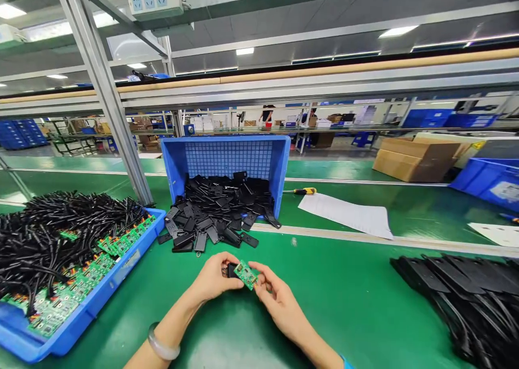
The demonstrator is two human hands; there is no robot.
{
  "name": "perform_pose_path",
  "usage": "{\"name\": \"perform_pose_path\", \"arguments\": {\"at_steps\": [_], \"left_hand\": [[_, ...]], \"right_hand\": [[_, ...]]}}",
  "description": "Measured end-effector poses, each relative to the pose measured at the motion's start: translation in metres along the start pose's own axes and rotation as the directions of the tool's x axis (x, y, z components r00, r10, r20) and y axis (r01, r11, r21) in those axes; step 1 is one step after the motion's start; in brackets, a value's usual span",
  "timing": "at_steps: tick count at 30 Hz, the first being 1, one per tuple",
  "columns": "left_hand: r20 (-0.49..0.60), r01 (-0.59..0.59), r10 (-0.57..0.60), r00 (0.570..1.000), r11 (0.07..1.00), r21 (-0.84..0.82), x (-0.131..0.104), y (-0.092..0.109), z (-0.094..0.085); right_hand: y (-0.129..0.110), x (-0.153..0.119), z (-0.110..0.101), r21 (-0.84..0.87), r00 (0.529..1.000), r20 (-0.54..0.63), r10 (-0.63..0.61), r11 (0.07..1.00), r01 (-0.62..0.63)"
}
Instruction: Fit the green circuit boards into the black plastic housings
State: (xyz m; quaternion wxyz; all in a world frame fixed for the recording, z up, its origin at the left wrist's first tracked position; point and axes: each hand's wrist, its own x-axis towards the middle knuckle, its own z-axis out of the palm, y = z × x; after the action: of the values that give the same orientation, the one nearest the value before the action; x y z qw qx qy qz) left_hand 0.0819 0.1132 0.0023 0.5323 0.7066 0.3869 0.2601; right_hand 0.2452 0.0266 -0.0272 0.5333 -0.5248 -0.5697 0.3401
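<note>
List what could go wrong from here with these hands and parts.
The green circuit board, held beside a black part by the fingers of the left hand and right hand, might slip onto the green table. Loose black pieces spill from the blue bin near the left hand, which could knock some aside. Black cables lie heaped among circuit boards in the blue tray, so lifting one board may snag others.

Bench (344,282) lies open between the right hand (279,301) and the pile (458,293) at right, letting a hand slide across. Far of the left hand (217,277), spilled covers (211,231) and the crate (283,169) block the way. Left, the tray's (133,255) wall and a post (107,93) obstruct; far right, the paper (348,215) lies low enough to pass over.
</note>
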Motion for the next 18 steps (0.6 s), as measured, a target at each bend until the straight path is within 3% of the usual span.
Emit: {"name": "perform_pose_path", "arguments": {"at_steps": [2, 5, 11, 18], "left_hand": [[0.059, 0.057, -0.04, 0.997, 0.944, -0.324, 0.003, -0.007, 0.008], [0.081, 0.057, -0.013, 0.997, 0.823, -0.565, 0.001, -0.015, 0.012], [0.073, 0.108, -0.079, 0.994, 0.708, -0.698, -0.004, -0.018, 0.017], [0.024, 0.087, -0.099, 0.995, 0.692, -0.717, -0.008, -0.014, 0.024]], "right_hand": [[0.001, 0.0, -0.001, 0.054, 0.999, -0.013, 0.033, 0.998, -0.033], [0.002, -0.001, -0.003, -0.016, 0.999, -0.034, 0.01, 1.0, -0.011], [-0.003, -0.003, -0.004, -0.188, 0.995, -0.049, -0.092, 0.979, 0.081], [-0.002, -0.004, -0.004, -0.254, 0.984, -0.028, -0.175, 0.953, 0.162]]}}
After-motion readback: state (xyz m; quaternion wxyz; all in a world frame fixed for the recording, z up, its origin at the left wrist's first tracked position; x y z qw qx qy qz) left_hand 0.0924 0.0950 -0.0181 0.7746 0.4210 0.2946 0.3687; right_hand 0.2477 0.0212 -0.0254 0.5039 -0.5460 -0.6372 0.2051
